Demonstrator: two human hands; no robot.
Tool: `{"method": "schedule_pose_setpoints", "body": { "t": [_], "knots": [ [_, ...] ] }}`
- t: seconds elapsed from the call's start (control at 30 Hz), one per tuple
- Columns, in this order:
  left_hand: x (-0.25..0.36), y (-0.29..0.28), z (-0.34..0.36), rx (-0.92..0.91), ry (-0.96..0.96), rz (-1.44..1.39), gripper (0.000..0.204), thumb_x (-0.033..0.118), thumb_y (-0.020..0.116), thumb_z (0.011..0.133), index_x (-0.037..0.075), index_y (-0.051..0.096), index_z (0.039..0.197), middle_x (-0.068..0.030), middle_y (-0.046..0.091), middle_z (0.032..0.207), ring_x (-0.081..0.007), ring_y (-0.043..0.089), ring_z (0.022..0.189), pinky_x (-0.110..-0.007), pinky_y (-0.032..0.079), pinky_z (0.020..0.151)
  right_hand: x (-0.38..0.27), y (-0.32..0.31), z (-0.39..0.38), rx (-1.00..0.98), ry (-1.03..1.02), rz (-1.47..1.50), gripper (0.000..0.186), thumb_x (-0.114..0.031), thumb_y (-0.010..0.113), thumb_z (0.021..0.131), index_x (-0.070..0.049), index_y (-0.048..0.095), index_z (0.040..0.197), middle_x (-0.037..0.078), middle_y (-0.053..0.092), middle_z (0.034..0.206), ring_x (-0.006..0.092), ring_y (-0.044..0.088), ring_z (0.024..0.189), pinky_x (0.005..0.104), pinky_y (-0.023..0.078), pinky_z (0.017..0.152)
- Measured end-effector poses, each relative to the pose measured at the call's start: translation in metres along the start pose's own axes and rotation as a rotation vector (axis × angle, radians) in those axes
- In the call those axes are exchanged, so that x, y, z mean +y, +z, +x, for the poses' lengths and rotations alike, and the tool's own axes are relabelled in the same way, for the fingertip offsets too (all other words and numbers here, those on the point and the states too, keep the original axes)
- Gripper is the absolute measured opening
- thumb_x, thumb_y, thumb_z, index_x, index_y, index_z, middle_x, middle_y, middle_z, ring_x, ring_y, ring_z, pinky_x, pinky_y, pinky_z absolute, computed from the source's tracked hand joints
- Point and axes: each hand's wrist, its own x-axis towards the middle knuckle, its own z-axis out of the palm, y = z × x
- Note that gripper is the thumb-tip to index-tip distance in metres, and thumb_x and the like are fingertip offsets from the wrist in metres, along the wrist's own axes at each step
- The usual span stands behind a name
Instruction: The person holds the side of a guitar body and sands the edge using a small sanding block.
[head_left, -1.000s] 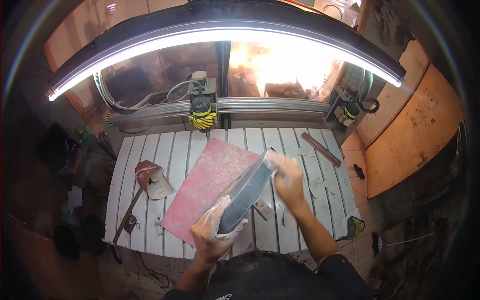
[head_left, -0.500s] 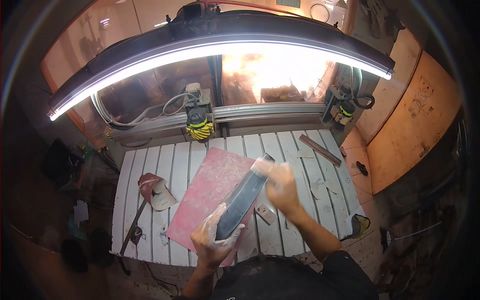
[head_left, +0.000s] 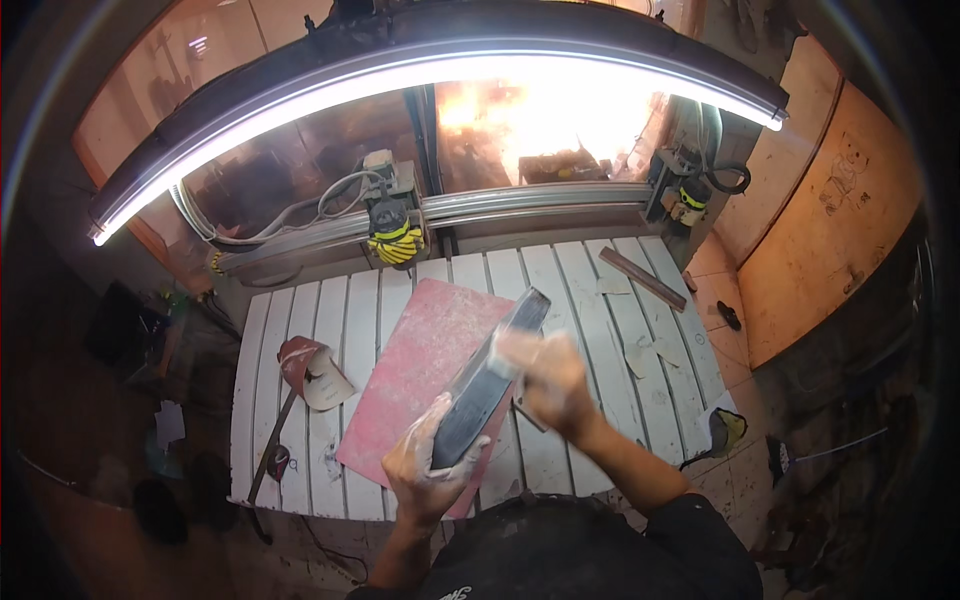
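Observation:
A long, dark grey block with powdery edges lies diagonally in my grip above a dusty pink board. My left hand, whitened with powder, wraps round its lower end. Around the block's upper middle, my right hand is closed with pale, powdered fingertips against the surface; motion blur hides whether it holds anything. Both sit over a white slatted table. Partly behind my right hand is a small flat piece on the slats.
Curled sandpaper and a dark strip lie left. A brown bar and paper scraps lie right. Behind are a rail-mounted machine head and a bright tube light; an orange panel stands right.
My right hand has moved from the block's upper end down along it toward my left hand, uncovering that end. My left hand keeps its grip.

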Motion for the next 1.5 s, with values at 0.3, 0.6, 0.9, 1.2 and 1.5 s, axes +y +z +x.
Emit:
{"method": "schedule_pose_setpoints", "body": {
  "t": [0.3,0.6,0.9,1.2,1.5],
  "knots": [
    [0.000,-0.003,0.001,0.023,-0.058,0.003,0.061,0.021,0.097,0.075,-0.002,0.071,0.126,-0.0230,0.077,0.120,-0.0376,0.078,0.107,-0.041,0.064,0.091,-0.039,-0.002,-0.008,-0.078,0.076,-0.023,0.055,0.011,0.060,0.079,-0.009,0.077,0.127,0.014,0.075,0.133,0.0282,0.065,0.088,0.0386,0.049,0.082],
    [-0.005,-0.003,0.006,0.030,-0.046,-0.025,0.066,0.016,0.098,0.074,-0.003,0.069,0.130,-0.0230,0.076,0.122,-0.0367,0.078,0.107,-0.042,0.063,0.091,-0.049,0.006,-0.010,-0.066,0.054,-0.016,0.049,0.006,0.066,0.079,-0.014,0.080,0.121,0.009,0.078,0.127,0.0228,0.065,0.081,0.0375,0.048,0.080],
    [-0.001,-0.004,0.009,0.016,-0.084,-0.030,0.063,0.018,0.097,0.077,-0.005,0.069,0.128,-0.0220,0.077,0.122,-0.0317,0.077,0.109,-0.040,0.060,0.096,0.010,0.003,-0.005,0.028,0.069,-0.205,0.049,0.010,0.062,0.080,-0.010,0.079,0.120,0.006,0.079,0.124,0.0258,0.061,0.081,0.0397,0.045,0.074],
    [-0.003,-0.003,0.016,0.018,-0.036,-0.024,0.067,0.015,0.098,0.073,-0.004,0.069,0.130,-0.0228,0.077,0.121,-0.0346,0.078,0.107,-0.040,0.063,0.091,0.036,-0.004,-0.001,0.015,0.155,-0.250,0.051,0.015,0.058,0.079,-0.005,0.079,0.121,0.013,0.077,0.130,0.0218,0.072,0.101,0.0344,0.048,0.085],
    [-0.005,-0.002,0.013,0.019,-0.050,-0.028,0.066,0.015,0.099,0.073,-0.005,0.070,0.129,-0.0230,0.077,0.121,-0.0346,0.079,0.105,-0.040,0.063,0.090,0.037,-0.005,0.001,0.029,0.101,-0.106,0.055,0.016,0.058,0.079,-0.005,0.078,0.125,0.018,0.076,0.131,0.0252,0.072,0.101,0.0367,0.048,0.085]
  ]
}}
